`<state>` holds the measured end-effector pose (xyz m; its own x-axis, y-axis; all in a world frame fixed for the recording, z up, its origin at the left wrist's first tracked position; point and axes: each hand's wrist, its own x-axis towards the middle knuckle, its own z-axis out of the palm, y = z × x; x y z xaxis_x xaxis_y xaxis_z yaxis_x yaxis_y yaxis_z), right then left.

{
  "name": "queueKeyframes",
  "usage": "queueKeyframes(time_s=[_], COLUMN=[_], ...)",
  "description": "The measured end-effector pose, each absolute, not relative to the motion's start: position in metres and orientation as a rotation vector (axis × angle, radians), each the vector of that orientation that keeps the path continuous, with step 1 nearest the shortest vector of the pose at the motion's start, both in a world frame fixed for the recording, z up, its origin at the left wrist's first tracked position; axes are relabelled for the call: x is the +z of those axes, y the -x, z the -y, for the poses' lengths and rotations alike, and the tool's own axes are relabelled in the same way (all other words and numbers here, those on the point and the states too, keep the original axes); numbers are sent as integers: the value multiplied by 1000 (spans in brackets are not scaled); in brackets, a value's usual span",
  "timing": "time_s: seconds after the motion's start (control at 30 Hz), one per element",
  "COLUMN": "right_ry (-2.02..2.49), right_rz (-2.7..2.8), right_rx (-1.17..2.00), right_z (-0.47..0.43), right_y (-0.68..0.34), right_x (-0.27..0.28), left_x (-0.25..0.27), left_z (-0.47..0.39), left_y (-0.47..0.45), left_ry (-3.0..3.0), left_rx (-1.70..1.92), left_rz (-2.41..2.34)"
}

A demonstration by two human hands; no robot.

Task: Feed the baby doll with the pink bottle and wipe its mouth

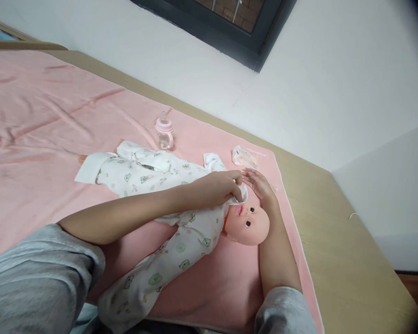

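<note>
By the doll's head (253, 226), left hand (218, 188) pinching white cloth (239, 195), right hand (259, 183) loosely spread

Loose grey sleeves (38, 278), wrinkled, roughly elbow-length, bare forearms (125, 217)

Shot from a head-worn camera, looking forward and down at close range over both forearms (135, 213) toward a baby doll (205, 227) on a pink blanket (28, 102); noticeably tilted, reaching past the wooden desk (334, 222) to the white wall (316, 93) and dark window frame (216, 30).
</note>
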<state>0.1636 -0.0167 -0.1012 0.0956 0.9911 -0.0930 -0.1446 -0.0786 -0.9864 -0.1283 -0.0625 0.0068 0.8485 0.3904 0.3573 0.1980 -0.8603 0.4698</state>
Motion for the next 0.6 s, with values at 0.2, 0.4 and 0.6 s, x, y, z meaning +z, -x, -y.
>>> queueKeyframes(time_s=[0.2,0.4,0.6], right_ry=[1218,1238,1240], right_rz=[989,999,998], right_rx=[1251,1237,1236], right_z=[17,19,18], right_y=[-163,-161,-161], right_x=[-100,-97,-97], left_x=[9,5,1], left_z=[66,71,72], left_y=[128,125,123], left_ry=[-2533,-2503,-2513], left_rx=[725,728,760], left_rz=[-381,-322,-276])
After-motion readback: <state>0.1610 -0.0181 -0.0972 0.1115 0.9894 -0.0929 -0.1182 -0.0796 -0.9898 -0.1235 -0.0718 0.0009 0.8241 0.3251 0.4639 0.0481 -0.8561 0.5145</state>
